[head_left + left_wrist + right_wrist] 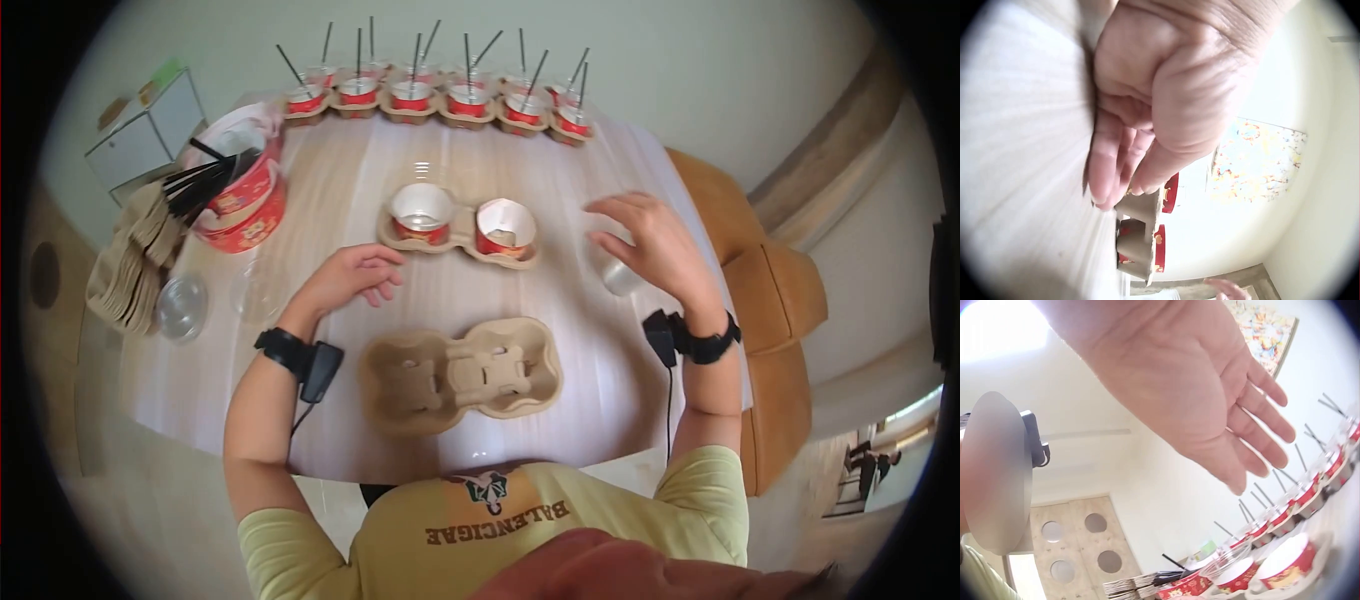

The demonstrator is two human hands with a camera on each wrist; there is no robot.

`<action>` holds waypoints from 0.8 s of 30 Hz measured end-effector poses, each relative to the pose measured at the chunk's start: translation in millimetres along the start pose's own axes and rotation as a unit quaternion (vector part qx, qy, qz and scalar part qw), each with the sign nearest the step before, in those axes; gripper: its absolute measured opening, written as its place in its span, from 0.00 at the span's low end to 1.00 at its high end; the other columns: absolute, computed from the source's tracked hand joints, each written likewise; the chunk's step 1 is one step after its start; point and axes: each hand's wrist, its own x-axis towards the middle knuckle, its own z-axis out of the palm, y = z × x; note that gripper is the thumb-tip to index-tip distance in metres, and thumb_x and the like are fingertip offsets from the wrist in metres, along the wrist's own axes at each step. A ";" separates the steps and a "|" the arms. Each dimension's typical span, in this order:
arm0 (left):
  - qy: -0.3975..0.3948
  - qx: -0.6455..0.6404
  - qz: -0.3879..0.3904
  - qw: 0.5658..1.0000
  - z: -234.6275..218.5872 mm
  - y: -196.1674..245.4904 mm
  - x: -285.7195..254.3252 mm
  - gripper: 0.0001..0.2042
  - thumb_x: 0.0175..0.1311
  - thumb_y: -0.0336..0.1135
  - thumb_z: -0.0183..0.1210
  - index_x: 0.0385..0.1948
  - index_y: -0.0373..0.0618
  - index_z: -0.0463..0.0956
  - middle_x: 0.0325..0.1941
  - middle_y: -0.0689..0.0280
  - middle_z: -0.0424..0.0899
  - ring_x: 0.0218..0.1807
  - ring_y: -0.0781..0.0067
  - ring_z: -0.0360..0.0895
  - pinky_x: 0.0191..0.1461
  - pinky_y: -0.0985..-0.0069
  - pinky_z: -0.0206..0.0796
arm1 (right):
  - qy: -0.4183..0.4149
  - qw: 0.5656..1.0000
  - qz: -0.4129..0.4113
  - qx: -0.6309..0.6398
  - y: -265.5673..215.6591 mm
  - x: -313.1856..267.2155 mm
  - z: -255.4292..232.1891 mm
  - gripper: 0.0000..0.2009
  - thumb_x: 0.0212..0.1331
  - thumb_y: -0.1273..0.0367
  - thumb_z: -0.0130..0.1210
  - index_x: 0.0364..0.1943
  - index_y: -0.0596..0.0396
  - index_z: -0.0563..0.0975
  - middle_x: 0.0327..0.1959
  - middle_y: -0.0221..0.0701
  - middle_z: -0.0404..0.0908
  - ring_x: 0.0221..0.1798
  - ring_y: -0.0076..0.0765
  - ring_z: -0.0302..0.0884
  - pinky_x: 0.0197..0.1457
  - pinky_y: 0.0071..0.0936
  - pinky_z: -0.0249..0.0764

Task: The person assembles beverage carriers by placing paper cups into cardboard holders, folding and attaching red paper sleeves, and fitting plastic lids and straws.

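Note:
My left hand rests low over the table with fingers loosely bent, its fingertips near the left end of a cardboard cup carrier. Two red paper cups with white insides sit in that carrier, the left cup and the right cup. Clear plastic shows over the left cup in the right wrist view. Raised to the right of the carrier, my right hand has spread, relaxed fingers and holds nothing. A clear plastic piece stands below it, partly hidden. Closer to my body lies a second carrier without cups.
Along the far edge stands a row of carriers with red cups and black straws. At left are stacked red buckets, a bundle of black straws, piled carriers and clear lids. Brown chairs line the right side.

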 end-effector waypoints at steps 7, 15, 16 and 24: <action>0.016 0.020 0.001 1.000 0.9 2.2 -0.2 0.11 0.60 0.31 0.49 0.43 0.39 0.69 0.32 0.64 0.77 0.28 0.78 0.74 0.27 0.82 0.68 | -0.037 0.978 0.202 -0.027 26.9 -66.7 -9.6 0.10 0.43 0.71 0.57 0.33 0.54 0.76 0.27 0.36 0.78 0.30 0.43 0.75 0.34 0.33 0.70; 0.024 0.009 0.005 1.000 -0.1 -0.1 -1.5 0.11 0.59 0.30 0.49 0.43 0.39 0.69 0.32 0.63 0.77 0.29 0.77 0.74 0.28 0.80 0.69 | -0.065 0.977 0.198 -0.052 34.8 -71.5 0.1 0.05 0.45 0.71 0.56 0.26 0.57 0.78 0.25 0.38 0.77 0.29 0.44 0.74 0.32 0.31 0.69; 0.024 0.008 0.005 1.000 0.5 0.3 -1.7 0.11 0.59 0.30 0.49 0.43 0.39 0.69 0.32 0.63 0.77 0.29 0.77 0.74 0.28 0.80 0.69 | -0.066 0.977 0.198 -0.052 35.1 -71.9 -0.2 0.05 0.45 0.71 0.56 0.26 0.57 0.78 0.25 0.38 0.77 0.29 0.44 0.74 0.32 0.31 0.69; 0.016 0.015 0.014 1.000 -1.4 -3.4 0.0 0.12 0.60 0.33 0.49 0.43 0.40 0.69 0.31 0.64 0.77 0.28 0.79 0.74 0.27 0.82 0.68 | -0.028 0.987 0.114 -0.113 37.8 -73.5 -2.0 0.01 0.43 0.73 0.53 0.21 0.55 0.74 0.21 0.35 0.76 0.25 0.44 0.72 0.31 0.34 0.68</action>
